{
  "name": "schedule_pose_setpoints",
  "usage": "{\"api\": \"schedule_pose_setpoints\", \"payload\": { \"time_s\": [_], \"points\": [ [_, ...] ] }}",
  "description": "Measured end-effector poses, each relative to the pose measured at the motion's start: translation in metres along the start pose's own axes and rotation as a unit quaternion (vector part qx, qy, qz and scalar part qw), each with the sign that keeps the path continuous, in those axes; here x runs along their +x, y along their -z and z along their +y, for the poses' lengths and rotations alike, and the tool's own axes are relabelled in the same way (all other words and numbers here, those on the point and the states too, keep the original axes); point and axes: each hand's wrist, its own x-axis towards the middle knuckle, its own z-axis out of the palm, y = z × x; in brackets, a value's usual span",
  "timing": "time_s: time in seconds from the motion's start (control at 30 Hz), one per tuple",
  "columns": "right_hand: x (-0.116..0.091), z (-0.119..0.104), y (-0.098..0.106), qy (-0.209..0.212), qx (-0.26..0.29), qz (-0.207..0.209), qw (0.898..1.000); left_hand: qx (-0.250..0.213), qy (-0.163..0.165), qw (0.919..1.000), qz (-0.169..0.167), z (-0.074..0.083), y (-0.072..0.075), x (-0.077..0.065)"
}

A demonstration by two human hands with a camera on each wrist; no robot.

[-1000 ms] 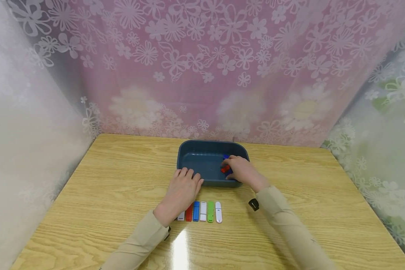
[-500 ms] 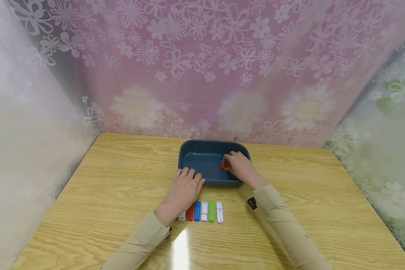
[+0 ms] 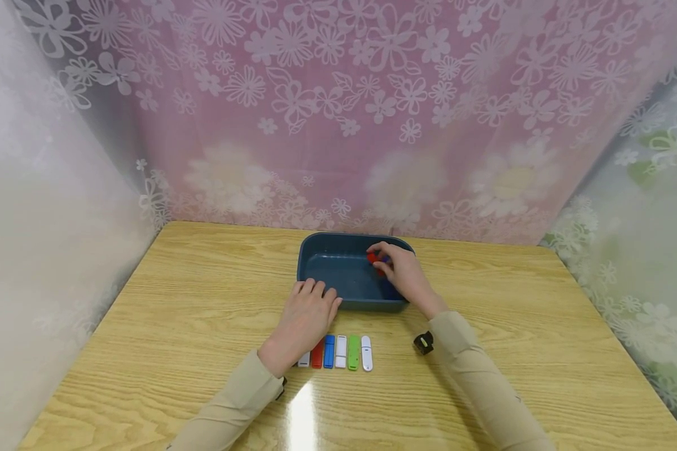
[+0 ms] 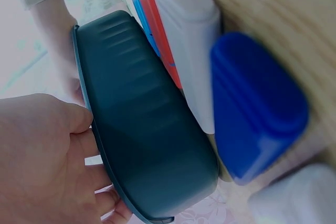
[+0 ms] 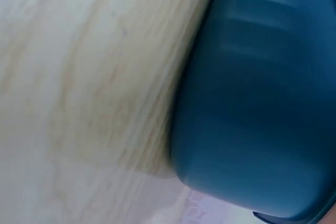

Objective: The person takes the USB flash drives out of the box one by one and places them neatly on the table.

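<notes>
My left hand holds the near rim of a dark blue-green plastic basin, its fingers over the edge. In the left wrist view the thumb touches the rim and the fingers pass behind it. My right hand reaches into the basin's right side and pinches a small red USB flash drive between thumb and fingers. More red and some blue show close to these fingertips, partly covered by the hand. The right wrist view shows only the basin's outer wall and the table.
In front of the basin several flash drives lie in a row: white, green, blue and red among them. A dark blue one shows under the left wrist. A flowered curtain hangs behind the table.
My right hand has moved slightly toward the back of the basin, and the red flash drive has shifted the same way with it. My left hand stays on the rim.
</notes>
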Motion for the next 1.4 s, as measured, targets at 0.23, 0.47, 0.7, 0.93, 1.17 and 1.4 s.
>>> {"api": "schedule_pose_setpoints", "payload": {
  "time_s": [0.23, 0.47, 0.7, 0.93, 1.17, 1.4],
  "points": [
    [-0.003, -0.002, 0.007, -0.028, 0.105, 0.012, 0.994, -0.003, -0.001, 1.0000, 0.009, 0.000, 0.000, 0.000],
    [-0.022, -0.023, 0.028, -0.027, 0.166, 0.024, 0.986, 0.002, -0.004, 0.9998, 0.021, 0.000, -0.002, -0.001],
    [-0.050, -0.048, 0.049, -0.031, 0.212, 0.015, 0.977, 0.002, -0.005, 0.9997, 0.026, 0.000, -0.002, -0.001],
    [-0.078, -0.062, 0.056, -0.045, 0.222, -0.012, 0.974, 0.001, -0.007, 0.9995, 0.030, 0.000, -0.003, -0.002],
    [-0.103, -0.064, 0.046, -0.042, 0.211, -0.034, 0.976, -0.002, -0.009, 0.9995, 0.031, 0.000, -0.003, -0.001],
    [-0.118, -0.059, 0.032, -0.056, 0.184, -0.098, 0.976, 0.002, -0.008, 0.9995, 0.031, 0.000, -0.002, -0.001]
  ]
}}
